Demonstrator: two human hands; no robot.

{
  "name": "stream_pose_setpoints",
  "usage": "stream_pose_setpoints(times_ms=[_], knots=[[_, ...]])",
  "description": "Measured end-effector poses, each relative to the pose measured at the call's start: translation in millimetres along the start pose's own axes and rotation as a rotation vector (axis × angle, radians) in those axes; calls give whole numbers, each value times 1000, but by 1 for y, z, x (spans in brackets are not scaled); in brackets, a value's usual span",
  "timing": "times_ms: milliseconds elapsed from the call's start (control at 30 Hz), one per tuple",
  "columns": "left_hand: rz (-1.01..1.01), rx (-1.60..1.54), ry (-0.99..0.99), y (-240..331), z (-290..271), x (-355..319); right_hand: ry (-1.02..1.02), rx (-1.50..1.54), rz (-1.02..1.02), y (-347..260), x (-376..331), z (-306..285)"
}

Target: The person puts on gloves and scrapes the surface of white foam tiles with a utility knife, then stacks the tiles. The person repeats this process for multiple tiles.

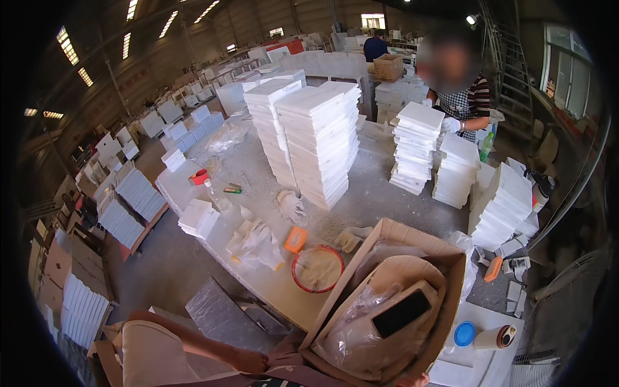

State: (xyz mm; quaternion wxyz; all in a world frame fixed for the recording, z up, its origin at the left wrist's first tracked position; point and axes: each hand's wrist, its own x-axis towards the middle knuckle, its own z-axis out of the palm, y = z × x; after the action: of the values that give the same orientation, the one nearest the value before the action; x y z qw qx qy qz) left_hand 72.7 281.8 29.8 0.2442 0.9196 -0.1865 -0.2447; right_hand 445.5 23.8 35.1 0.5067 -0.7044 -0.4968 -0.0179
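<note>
An open cardboard box (422, 240) stands tilted at the lower right, close to my body. Crumpled clear plastic (351, 322) and a black phone (401, 313) lie inside it, the phone on a piece of brown cardboard. My right hand (412, 380) grips the box's near edge, only its fingers showing at the bottom of the picture. My left hand (248, 360) is closed in front of my clothing, left of the box; what its fingers hold, if anything, is hidden. Beside the box are a red-rimmed bowl of pale powder (318, 269) and an orange box (296, 239).
Tall stacks of white tiles (316, 138) stand on the dusty table, with shorter stacks (412, 148) to the right. White gloves (258, 242) lie near the left edge. A co-worker (461, 106) in gloves stands across the table. A jar (493, 337) and blue lid (464, 333) are at right.
</note>
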Motion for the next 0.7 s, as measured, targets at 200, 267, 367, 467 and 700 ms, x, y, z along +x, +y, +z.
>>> stream_pose_setpoints(times_ms=[200, 267, 367, 467, 700], knots=[[-68, 124, -154, -8, 18, -7, 20, 5, 3, -4, -4, 2], [-82, 28, -299, -8, -1, -3, 23, 2, 5, -3, -4, 1], [-90, -29, -308, -3, -23, -8, 49, -11, 19, -7, -3, 0], [-97, -10, -131, -15, -9, -30, 92, -13, 11, -17, 12, 3], [-120, -166, -404, -24, -64, -38, 109, -100, 153, -22, -15, 5]])
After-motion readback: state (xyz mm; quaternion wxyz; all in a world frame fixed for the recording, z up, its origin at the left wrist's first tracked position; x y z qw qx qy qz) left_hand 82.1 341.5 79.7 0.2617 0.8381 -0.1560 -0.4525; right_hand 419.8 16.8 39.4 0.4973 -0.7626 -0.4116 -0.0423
